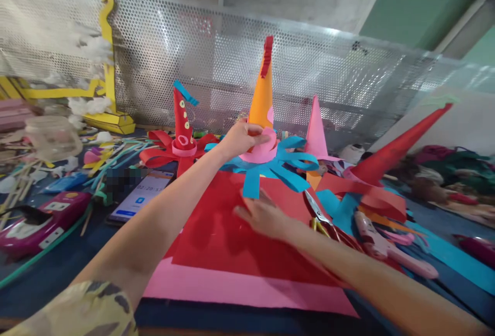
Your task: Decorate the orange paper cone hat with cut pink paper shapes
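Note:
An orange paper cone hat [260,99] with a frilled red tip and pink paper pieces stands upright in front of me. At its base are a pink band [260,156] and a fringe of curled blue paper strips [284,163]. My left hand [240,139] is closed around the cone's lower part, its fingertips by a pink paper piece. My right hand [266,217] is slightly blurred, low over the red sheet [216,238] just below a hanging blue strip. Its fingers look apart and hold nothing I can see. Beneath the red sheet lies a pink sheet [247,287].
Scissors [319,212] and a pink glue gun [390,248] lie at right, near a red cone [402,145]. A small red cone hat [183,122], a pink cone [316,132], a phone [141,196] and a purple glue gun [46,222] surround the sheets. Perforated metal mesh [216,67] stands behind.

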The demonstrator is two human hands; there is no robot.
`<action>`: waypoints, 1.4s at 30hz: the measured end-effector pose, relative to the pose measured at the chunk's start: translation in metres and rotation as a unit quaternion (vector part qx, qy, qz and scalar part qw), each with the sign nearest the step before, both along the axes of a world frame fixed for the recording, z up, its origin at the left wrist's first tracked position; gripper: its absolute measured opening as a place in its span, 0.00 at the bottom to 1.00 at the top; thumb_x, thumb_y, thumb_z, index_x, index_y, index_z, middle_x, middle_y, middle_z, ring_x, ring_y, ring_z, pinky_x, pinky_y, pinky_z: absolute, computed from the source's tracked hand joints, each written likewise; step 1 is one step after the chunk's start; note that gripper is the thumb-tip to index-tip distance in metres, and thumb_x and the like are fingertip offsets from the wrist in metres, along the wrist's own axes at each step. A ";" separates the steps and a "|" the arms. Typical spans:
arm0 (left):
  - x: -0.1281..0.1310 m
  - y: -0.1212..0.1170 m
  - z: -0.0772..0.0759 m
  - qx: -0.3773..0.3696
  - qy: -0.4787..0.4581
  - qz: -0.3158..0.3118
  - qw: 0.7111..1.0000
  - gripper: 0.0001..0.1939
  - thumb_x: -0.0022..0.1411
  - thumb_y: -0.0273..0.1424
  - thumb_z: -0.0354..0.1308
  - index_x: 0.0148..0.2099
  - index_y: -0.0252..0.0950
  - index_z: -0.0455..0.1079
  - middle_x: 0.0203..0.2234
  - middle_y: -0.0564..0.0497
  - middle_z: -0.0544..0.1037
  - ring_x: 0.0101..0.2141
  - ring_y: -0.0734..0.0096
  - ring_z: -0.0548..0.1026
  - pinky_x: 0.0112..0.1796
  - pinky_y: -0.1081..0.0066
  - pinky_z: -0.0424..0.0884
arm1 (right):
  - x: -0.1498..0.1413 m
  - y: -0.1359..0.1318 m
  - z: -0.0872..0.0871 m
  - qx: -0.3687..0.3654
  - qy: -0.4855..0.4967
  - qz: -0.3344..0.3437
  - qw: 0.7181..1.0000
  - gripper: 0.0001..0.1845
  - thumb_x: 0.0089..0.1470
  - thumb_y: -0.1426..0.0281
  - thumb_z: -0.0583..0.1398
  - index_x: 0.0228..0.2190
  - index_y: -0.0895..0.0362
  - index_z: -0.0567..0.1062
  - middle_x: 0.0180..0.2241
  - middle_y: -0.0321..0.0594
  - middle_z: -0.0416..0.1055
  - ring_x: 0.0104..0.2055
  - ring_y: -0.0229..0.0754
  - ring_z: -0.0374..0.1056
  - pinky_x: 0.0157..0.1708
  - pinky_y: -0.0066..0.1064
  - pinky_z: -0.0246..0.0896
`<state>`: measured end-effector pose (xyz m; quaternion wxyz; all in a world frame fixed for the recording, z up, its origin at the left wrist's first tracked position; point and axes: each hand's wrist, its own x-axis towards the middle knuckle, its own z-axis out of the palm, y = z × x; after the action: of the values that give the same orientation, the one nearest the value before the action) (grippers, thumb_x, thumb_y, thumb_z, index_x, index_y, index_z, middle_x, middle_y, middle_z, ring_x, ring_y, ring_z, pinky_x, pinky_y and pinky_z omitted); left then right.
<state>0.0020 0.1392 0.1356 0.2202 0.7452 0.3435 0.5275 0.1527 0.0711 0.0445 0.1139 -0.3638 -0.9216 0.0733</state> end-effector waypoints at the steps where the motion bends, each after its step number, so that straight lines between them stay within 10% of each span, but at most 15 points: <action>1: 0.001 0.000 0.000 0.002 0.006 -0.002 1.000 0.20 0.53 0.35 0.60 0.16 0.35 0.57 0.21 0.55 0.58 0.30 0.72 0.62 0.37 0.69 0.62 | -0.003 -0.001 -0.003 -0.017 -0.011 0.020 1.000 0.27 0.60 0.60 0.53 0.55 0.62 0.65 0.58 0.54 0.60 0.61 0.53 0.54 0.57 0.45 0.52; 10: 0.000 0.000 -0.013 -0.030 0.038 0.003 0.999 0.14 0.51 0.38 0.60 0.21 0.35 0.67 0.19 0.56 0.62 0.29 0.71 0.66 0.35 0.70 0.64 | -0.028 -0.026 0.005 -0.106 -0.052 0.075 0.990 0.30 0.63 0.58 0.47 0.61 0.60 0.56 0.65 0.45 0.46 0.66 0.49 0.40 0.62 0.44 0.42; 20: 0.001 -0.002 -0.055 -0.073 0.107 -0.035 0.991 0.15 0.52 0.37 0.59 0.19 0.33 0.68 0.15 0.58 0.58 0.21 0.76 0.60 0.28 0.72 0.62 | -0.016 -0.061 0.001 -0.112 -0.062 0.082 0.988 0.40 0.59 0.53 0.51 0.62 0.68 0.50 0.64 0.57 0.40 0.66 0.55 0.38 0.61 0.49 0.40; 27: -0.003 -0.017 -0.061 -0.087 0.153 -0.012 0.984 0.13 0.49 0.34 0.61 0.18 0.36 0.66 0.17 0.55 0.66 0.37 0.65 0.68 0.43 0.68 0.62 | -0.025 -0.078 0.002 -0.135 -0.037 0.074 0.987 0.36 0.60 0.58 0.51 0.62 0.66 0.50 0.65 0.51 0.41 0.66 0.50 0.39 0.62 0.45 0.42; 33: -0.066 -0.088 -0.046 -0.132 0.166 0.111 0.971 0.09 0.58 0.34 0.49 0.27 0.37 0.62 0.21 0.55 0.65 0.24 0.70 0.66 0.27 0.71 0.60 | -0.037 -0.086 0.003 -0.146 0.034 0.037 0.988 0.32 0.63 0.61 0.46 0.59 0.71 0.56 0.62 0.57 0.50 0.64 0.51 0.46 0.61 0.45 0.47; 38: -0.094 -0.186 -0.078 -0.200 0.268 0.135 0.933 0.08 0.61 0.32 0.46 0.29 0.39 0.60 0.16 0.57 0.64 0.19 0.70 0.65 0.24 0.72 0.58 | -0.076 -0.057 0.006 -0.098 0.109 -0.003 0.989 0.22 0.60 0.77 0.45 0.54 0.67 0.65 0.54 0.56 0.66 0.56 0.49 0.63 0.53 0.42 0.58; 42: -0.091 -0.233 -0.106 -0.143 0.320 0.064 0.934 0.12 0.66 0.32 0.40 0.45 0.37 0.63 0.44 0.44 0.73 0.46 0.64 0.71 0.46 0.68 0.63 | -0.094 -0.057 0.011 -0.093 0.099 0.028 0.990 0.18 0.54 0.79 0.51 0.45 0.64 0.74 0.46 0.53 0.74 0.49 0.50 0.69 0.49 0.41 0.61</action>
<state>-0.0886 -0.0937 0.0294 0.1687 0.8116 0.5144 0.2196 0.0592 0.0145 0.0550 0.1686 -0.3378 -0.9047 0.1975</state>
